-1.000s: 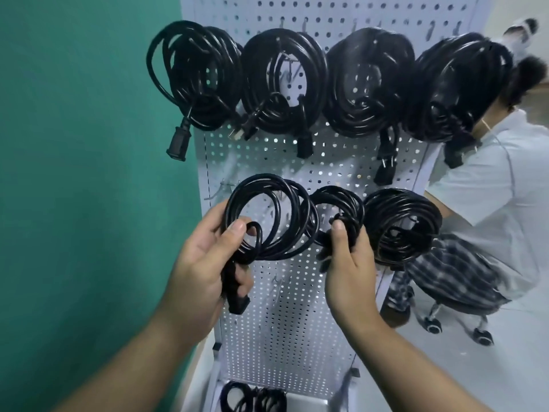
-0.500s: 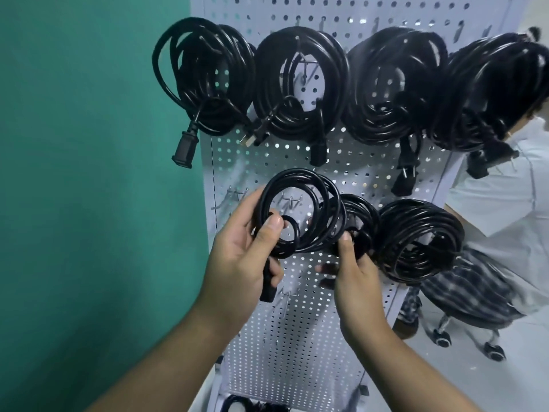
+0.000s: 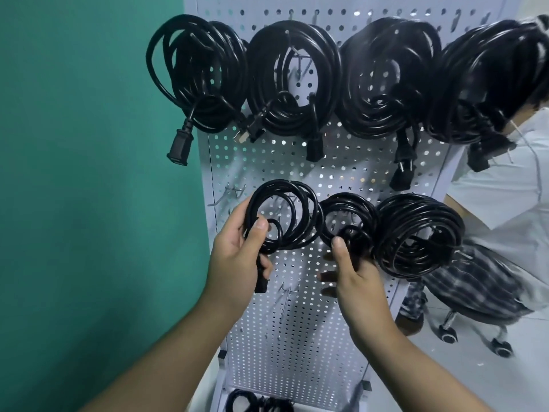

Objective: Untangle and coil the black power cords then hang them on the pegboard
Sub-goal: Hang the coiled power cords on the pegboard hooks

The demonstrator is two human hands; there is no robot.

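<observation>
The coiled cord (image 3: 285, 215) is in my left hand (image 3: 237, 254), grip closed round its lower loops and plug, before the pegboard (image 3: 297, 322). Step in hand: hanging. Next, I judge, the loop must be lifted over the bare hook (image 3: 234, 190). My right hand (image 3: 353, 275) has its thumb on the neighbouring coil (image 3: 347, 221); I cannot tell its grip. The base tray (image 3: 312, 407) holds more cords (image 3: 255, 401).
</observation>
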